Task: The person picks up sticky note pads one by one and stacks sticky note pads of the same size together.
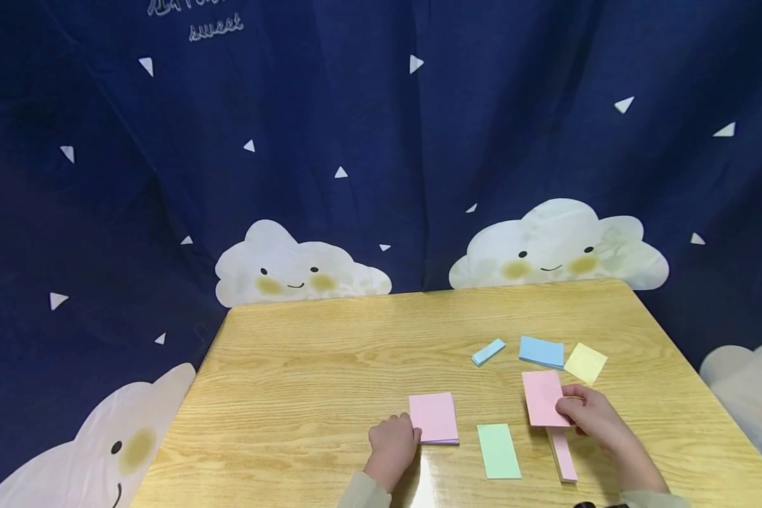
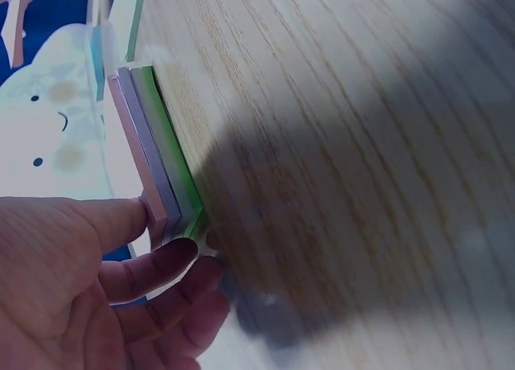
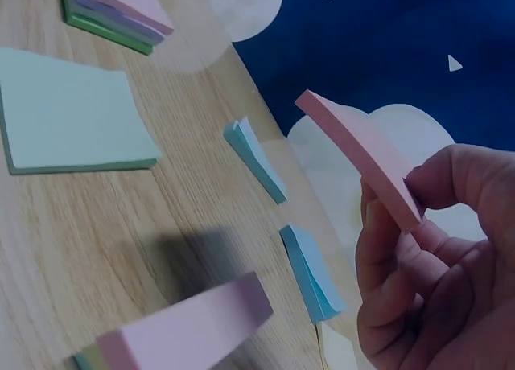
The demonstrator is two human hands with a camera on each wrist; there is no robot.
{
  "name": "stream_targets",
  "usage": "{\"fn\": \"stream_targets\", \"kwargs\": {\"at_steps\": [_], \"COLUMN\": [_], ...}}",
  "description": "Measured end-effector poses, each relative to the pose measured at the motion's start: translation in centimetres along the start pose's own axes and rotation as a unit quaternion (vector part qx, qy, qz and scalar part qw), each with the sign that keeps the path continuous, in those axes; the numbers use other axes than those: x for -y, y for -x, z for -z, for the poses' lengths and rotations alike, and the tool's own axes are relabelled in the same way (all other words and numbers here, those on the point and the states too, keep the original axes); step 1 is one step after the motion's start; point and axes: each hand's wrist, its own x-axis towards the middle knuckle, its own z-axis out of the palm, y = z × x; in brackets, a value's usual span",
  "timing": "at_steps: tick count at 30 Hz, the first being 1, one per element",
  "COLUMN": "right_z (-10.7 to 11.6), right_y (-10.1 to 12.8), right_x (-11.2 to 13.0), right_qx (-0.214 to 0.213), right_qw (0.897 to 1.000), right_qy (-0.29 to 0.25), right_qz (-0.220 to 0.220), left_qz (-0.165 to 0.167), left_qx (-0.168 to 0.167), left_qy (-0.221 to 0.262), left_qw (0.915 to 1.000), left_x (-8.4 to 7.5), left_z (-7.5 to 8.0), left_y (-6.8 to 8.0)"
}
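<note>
My left hand (image 1: 398,437) rests at the near-left corner of a layered stack of sticky notes (image 1: 434,418), pink on top. In the left wrist view my thumb and curled fingers of the left hand (image 2: 173,240) pinch that corner of the stack (image 2: 149,165), which shows pink, purple and green layers. My right hand (image 1: 570,410) holds a pink pad (image 1: 542,397) lifted off the table. In the right wrist view the right hand (image 3: 406,213) pinches this pad (image 3: 354,149) between thumb and fingers at one end.
On the wooden table (image 1: 330,353) lie a green pad (image 1: 498,450), a narrow pink pad (image 1: 563,455), a narrow blue pad (image 1: 487,351), a wider blue pad (image 1: 541,351) and a yellow pad (image 1: 585,363). A dark blue cloud-print curtain (image 1: 381,141) hangs behind.
</note>
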Motion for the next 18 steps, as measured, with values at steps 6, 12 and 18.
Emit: {"fn": "stream_targets", "kwargs": {"at_steps": [6,12,18], "right_z": [-0.9,-2.0,-3.3], "right_y": [0.3,0.7,0.9], "right_x": [0.2,0.6,0.7], "right_qx": [0.008,0.017,0.049], "right_qw": [1.000,1.000,0.998], "right_qy": [-0.020,-0.023,-0.045], "right_qz": [0.004,0.008,0.008], "left_qz": [-0.004,-0.009,-0.005], "left_qx": [-0.007,-0.009,-0.006], "left_qy": [-0.006,-0.008,-0.004], "left_qw": [1.0000,0.9999,1.0000], "left_x": [0.0,0.0,0.0], "left_z": [0.0,-0.1,0.1], "left_y": [0.1,0.2,0.2]}}
